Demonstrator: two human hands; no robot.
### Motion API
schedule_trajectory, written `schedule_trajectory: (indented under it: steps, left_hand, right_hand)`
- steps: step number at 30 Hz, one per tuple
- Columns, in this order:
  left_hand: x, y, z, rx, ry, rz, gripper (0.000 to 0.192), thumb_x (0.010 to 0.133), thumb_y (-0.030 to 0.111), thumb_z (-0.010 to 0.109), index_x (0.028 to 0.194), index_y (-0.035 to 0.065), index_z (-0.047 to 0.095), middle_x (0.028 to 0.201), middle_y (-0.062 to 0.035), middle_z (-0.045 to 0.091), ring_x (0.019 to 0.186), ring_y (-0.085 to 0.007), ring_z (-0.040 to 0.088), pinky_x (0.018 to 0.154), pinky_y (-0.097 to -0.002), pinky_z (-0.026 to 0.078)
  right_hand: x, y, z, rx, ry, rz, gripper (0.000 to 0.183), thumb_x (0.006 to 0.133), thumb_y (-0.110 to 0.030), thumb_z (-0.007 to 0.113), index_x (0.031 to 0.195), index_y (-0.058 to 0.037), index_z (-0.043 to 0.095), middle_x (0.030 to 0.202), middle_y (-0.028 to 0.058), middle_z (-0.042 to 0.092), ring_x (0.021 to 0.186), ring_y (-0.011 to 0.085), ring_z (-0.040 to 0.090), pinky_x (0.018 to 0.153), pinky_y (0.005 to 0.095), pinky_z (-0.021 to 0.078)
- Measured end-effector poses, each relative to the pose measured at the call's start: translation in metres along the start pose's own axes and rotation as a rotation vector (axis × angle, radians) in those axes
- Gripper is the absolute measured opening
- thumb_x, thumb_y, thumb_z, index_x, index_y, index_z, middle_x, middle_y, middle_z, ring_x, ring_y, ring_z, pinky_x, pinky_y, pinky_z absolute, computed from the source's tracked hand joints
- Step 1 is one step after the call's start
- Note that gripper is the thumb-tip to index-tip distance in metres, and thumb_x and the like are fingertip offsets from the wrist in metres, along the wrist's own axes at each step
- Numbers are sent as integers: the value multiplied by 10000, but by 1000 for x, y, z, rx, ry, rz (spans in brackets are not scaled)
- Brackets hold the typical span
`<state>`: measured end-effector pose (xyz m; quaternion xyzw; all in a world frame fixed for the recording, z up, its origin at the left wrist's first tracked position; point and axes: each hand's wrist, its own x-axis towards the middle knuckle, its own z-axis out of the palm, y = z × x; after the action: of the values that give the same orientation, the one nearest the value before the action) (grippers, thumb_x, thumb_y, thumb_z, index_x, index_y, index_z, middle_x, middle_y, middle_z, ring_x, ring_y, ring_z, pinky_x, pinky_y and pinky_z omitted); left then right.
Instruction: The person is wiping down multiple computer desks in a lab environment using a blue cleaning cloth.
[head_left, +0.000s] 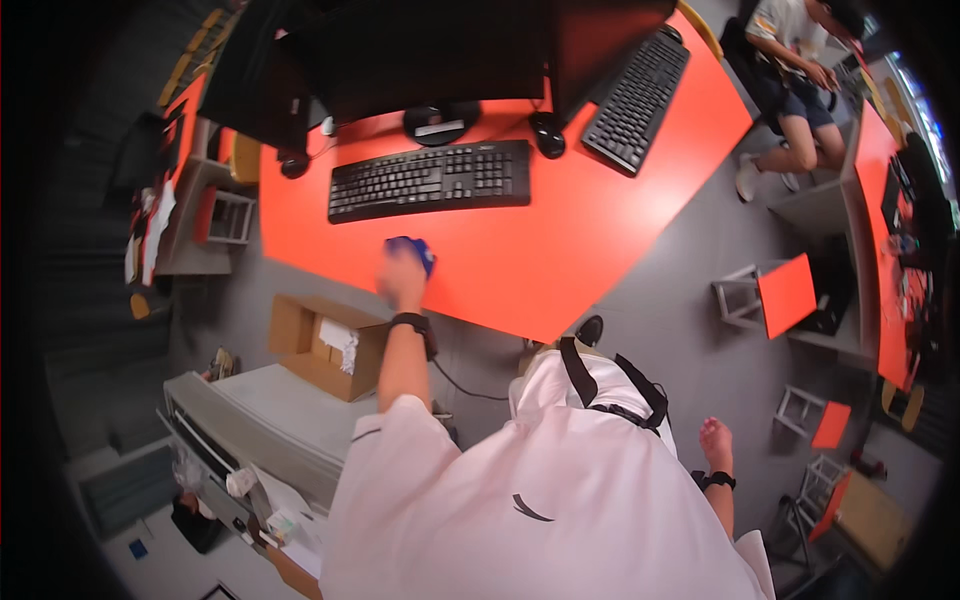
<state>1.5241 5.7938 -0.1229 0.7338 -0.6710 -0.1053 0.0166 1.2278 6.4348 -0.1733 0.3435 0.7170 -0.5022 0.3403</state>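
Note:
My left hand (403, 279), blurred, is over the near left part of an orange-red desk (480, 262). A dark blue cloth-like item (421, 253) with a small pale spot shows under its fingers, against the desktop. What exactly the item is, the blur does not settle. Just beyond it lies a black keyboard (431, 181). A black computer mouse (547, 139) rests to the right of that keyboard. Down at my right side, away from the desk, hangs my right hand (716, 442). Its fingers are loosely bent and nothing shows in them.
Black monitors (427, 56) line the desk's far side. A second keyboard (637, 101) lies slanted at right. An open cardboard box (322, 345) sits left of my forearm, on a light surface. Orange-topped stools (787, 296) stand at right. A person (795, 82) sits at upper right.

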Motion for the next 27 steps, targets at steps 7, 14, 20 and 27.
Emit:
schedule_trajectory:
  steps: [7, 14, 20, 27]
  left_hand:
    - [-37, 77, 49, 112, 293, 104, 451, 874, 431, 359, 908, 10, 518, 868, -218, 548, 750, -361, 551, 593, -487, 451]
    - [-169, 173, 93, -6, 194, 652, 439, 831, 415, 462, 909, -10, 534, 823, -200, 545, 766, -394, 540, 655, -443, 480]
    - [-99, 113, 58, -111, -37, -120, 586, 861, 509, 286, 954, 7, 575, 925, -188, 608, 857, -371, 582, 715, -474, 449]
    - [-142, 158, 98, 140, 237, -371, 607, 853, 551, 281, 973, -10, 478, 956, -252, 507, 852, -385, 538, 657, -475, 472]
  right_hand:
    - [-24, 26, -18, -84, -67, 146, 164, 856, -197, 461, 961, -80, 506, 848, 17, 579, 731, 150, 547, 622, 254, 449]
    - [12, -35, 14, -113, -175, 11, 205, 853, -225, 482, 1001, -86, 513, 887, 17, 577, 736, 150, 553, 634, 253, 438]
    - [53, -110, -31, -266, -263, -185, 231, 851, -229, 483, 1001, -59, 525, 870, 34, 575, 698, 141, 553, 595, 254, 434]
    - [135, -100, -124, 153, -10, -40, 142, 861, -184, 436, 889, -77, 524, 747, 23, 578, 617, 140, 540, 534, 249, 408]
